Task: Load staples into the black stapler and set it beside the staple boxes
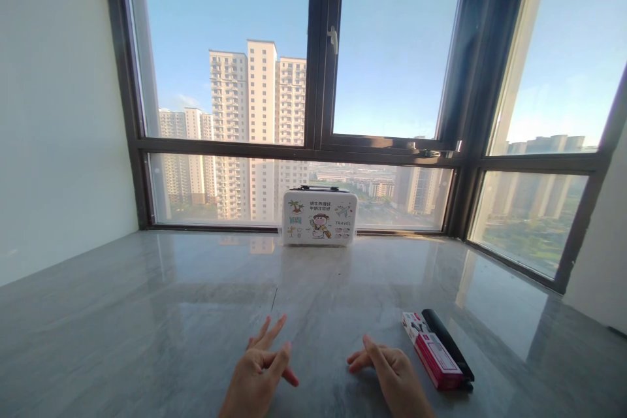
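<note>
My left hand (264, 366) hovers over the front of the grey marble sill, its fingers spread and nothing in it. To its right, my right hand (386, 369) holds nothing either; its thumb and fingers are loosely bent and point left. A gap lies between the two hands. Nearest to my right hand is a pink and white cardboard box (434, 359) lying at a slant, apart from the fingers. Along its right side rests a long black object (448, 343), which looks like a stapler.
A white case (320, 219) with cartoon prints and a black handle stands upright at the back, by the window frame (313, 151). The glossy marble sill (147, 326) shows a thin dark line ahead of my left hand. A white wall (59, 111) bounds the left.
</note>
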Demonstrator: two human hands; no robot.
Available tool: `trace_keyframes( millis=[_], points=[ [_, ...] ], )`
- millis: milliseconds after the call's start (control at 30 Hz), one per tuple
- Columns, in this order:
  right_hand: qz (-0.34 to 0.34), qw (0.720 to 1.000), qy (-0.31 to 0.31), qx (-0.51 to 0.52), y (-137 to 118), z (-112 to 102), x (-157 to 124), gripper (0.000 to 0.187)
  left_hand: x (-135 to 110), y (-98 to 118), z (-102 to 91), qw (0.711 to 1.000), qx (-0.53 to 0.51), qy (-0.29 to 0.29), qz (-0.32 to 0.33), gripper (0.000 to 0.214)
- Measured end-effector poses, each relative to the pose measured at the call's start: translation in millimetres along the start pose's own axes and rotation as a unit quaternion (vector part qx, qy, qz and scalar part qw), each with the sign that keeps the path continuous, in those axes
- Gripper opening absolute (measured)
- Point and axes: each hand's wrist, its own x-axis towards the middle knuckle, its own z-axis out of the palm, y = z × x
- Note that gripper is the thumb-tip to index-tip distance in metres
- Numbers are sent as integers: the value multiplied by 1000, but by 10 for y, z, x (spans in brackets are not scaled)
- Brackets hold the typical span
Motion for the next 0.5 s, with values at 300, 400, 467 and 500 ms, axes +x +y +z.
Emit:
trace_keyframes(
  millis=[300,400,467,500],
  points=[
    [13,999,-1,-31,7,-24,-19,74,-53,-6,-45,997,-23,52,-50,50],
    [18,999,-1,-34,64,-31,-9,76,-56,-16,-64,996,-20,60,-57,51],
    [23,999,-3,-39,79,-36,-15,77,-58,-20,-73,996,-20,64,-63,51],
    [25,999,-5,-42,70,-35,-24,76,-61,-11,-77,996,-21,61,-65,51]
  ],
)
